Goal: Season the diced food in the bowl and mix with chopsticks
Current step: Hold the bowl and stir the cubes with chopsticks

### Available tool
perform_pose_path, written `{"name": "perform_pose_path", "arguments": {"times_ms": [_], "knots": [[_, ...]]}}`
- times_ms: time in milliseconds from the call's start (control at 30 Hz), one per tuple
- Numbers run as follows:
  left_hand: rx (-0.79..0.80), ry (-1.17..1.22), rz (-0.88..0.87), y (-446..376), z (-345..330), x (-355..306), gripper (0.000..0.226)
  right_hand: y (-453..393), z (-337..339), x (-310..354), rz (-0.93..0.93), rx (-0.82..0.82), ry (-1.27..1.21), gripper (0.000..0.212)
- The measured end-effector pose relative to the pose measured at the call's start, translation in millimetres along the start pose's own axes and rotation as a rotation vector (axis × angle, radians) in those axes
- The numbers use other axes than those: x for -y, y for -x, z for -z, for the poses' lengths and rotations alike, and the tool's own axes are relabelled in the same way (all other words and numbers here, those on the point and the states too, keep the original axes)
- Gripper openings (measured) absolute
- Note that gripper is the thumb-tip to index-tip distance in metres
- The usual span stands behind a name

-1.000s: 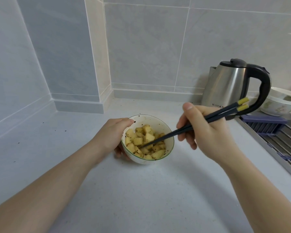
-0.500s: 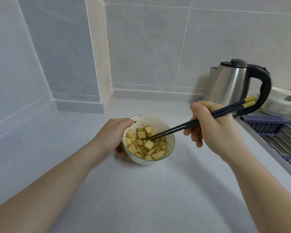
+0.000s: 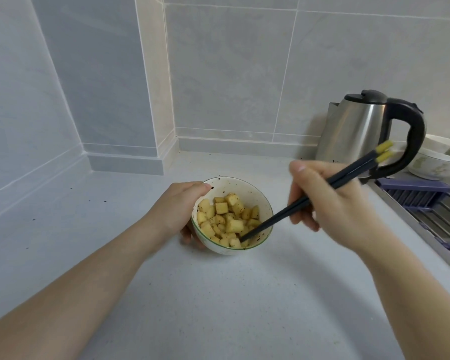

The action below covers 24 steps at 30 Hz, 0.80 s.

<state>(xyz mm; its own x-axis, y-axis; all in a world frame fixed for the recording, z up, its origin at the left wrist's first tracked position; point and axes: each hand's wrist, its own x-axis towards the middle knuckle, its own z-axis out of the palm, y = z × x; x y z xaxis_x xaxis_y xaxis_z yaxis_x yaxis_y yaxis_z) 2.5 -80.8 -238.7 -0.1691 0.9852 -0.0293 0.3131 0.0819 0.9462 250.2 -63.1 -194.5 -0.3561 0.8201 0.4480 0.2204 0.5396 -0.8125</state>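
Note:
A small white bowl (image 3: 247,189) with a green rim stands on the pale counter, speckled inside with dark seasoning. It holds yellow diced food (image 3: 225,219) flecked with dark specks. My left hand (image 3: 177,209) grips the bowl's left side, thumb on the rim, fingers curled under it. My right hand (image 3: 330,201) holds a pair of dark chopsticks (image 3: 348,178) with yellow ends. Their tips dip into the dice at the bowl's near right side.
A steel electric kettle (image 3: 356,128) with a black handle stands at the back right. Right of it are white bowls (image 3: 434,162), a purple rack (image 3: 413,189) and a sink's drain grid (image 3: 447,219). Tiled walls form a corner behind. Dark specks dot the counter (image 3: 218,294).
The chopstick tips have swept from the middle of the bowl to its near right side, shifting the dice. My right hand moved slightly. My left hand kept its hold on the bowl.

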Motion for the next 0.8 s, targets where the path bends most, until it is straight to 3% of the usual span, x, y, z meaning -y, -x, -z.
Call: {"name": "perform_pose_path", "arguments": {"times_ms": [100, 233, 367, 467, 600, 800], "knots": [[-0.006, 0.0, 0.0, 1, -1, 0, 0.042, 3, -21, -3, 0.052, -0.008, 0.024, 0.05], [0.002, 0.003, 0.001, 1, 0, 0, 0.042, -1, -15, -9, 0.131, -0.145, 0.099, 0.048], [0.006, 0.004, -0.003, 0, 1, 0, 0.042, -6, 8, -6, 0.051, -0.245, 0.04, 0.051], [0.005, 0.003, -0.001, 0, 0, 0, 0.042, -3, 5, -3, -0.006, -0.139, 0.045, 0.051], [0.007, -0.012, -0.002, -1, 0, 1, 0.044, 3, -26, -8, 0.073, -0.033, 0.06, 0.048], [0.001, -0.018, 0.0, -1, 1, 0, 0.043, -4, -4, -6, 0.091, -0.263, 0.03, 0.049]]}}
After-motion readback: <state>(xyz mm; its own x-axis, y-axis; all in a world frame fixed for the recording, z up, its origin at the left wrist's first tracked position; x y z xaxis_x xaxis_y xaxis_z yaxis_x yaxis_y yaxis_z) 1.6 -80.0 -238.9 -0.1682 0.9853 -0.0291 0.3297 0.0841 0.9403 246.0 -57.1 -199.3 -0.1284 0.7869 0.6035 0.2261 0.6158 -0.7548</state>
